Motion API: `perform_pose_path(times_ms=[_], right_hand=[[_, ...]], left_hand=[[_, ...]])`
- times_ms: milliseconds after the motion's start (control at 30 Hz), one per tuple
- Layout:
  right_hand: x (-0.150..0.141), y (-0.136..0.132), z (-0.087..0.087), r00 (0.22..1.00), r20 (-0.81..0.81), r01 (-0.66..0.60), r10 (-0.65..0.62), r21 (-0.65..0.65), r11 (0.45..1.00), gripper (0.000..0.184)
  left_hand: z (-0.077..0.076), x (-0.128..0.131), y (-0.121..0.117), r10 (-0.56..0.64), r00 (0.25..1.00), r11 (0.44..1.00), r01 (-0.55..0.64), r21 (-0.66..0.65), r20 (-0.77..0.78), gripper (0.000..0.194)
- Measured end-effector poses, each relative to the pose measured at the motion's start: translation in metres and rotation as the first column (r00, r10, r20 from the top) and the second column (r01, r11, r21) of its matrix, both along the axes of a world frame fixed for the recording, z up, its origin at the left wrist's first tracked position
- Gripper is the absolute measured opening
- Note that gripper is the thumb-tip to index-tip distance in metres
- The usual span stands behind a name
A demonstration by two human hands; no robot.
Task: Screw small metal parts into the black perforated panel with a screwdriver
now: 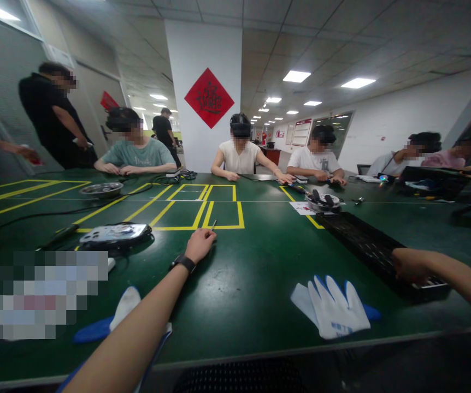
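My left hand [200,244], with a black watch on the wrist, reaches out over the green table [252,273]. Its fingers are closed on a thin dark tool [213,224] whose tip sticks out just below the yellow taped boxes [202,210]. My right hand [408,266] lies at the near end of a long black tray [362,240], fingers curled on its edge. A phone-like device [115,233] lies on a black holder left of my left hand.
White and blue gloves lie near the front edge, one at the right [331,308], one under my left forearm [112,322]. A metal bowl [101,189] and a bowl of parts [323,202] stand further back. Several people sit along the far side; one stands at the left.
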State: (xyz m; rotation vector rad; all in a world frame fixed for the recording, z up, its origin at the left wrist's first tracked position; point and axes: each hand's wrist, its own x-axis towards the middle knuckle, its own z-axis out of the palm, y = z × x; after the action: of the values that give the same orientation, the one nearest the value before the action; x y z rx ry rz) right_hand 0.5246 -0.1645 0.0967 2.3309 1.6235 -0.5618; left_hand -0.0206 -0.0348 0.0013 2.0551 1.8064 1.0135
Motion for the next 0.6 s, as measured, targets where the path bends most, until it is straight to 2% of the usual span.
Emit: perform_pose_path(times_ms=[133, 433, 500, 600], right_hand=[[-0.004, -0.003, 0.004, 0.997, 0.005, 0.081, -0.081, -0.054, 0.995, 0.016], [0.010, -0.003, 0.005, 0.992, -0.075, 0.102, -0.103, -0.020, 0.995, 0.021], [0.013, 0.000, 0.008, 0.998, -0.023, 0.063, -0.062, 0.051, 0.997, 0.019], [0.017, 0.003, 0.014, 0.999, 0.048, -0.031, 0.019, 0.267, 0.963, 0.020]], left_hand=[[0.003, 0.001, -0.003, 0.018, 1.000, 1.000, -0.017, -0.017, 0.024, 0.022], [0.004, 0.001, -0.004, 0.019, 0.999, 0.999, -0.018, -0.030, 0.043, 0.021], [0.003, 0.001, -0.002, 0.016, 0.999, 1.000, -0.015, -0.022, 0.037, 0.022], [0.001, 0.000, 0.000, 0.014, 0.999, 1.000, -0.013, -0.014, 0.029, 0.023]])
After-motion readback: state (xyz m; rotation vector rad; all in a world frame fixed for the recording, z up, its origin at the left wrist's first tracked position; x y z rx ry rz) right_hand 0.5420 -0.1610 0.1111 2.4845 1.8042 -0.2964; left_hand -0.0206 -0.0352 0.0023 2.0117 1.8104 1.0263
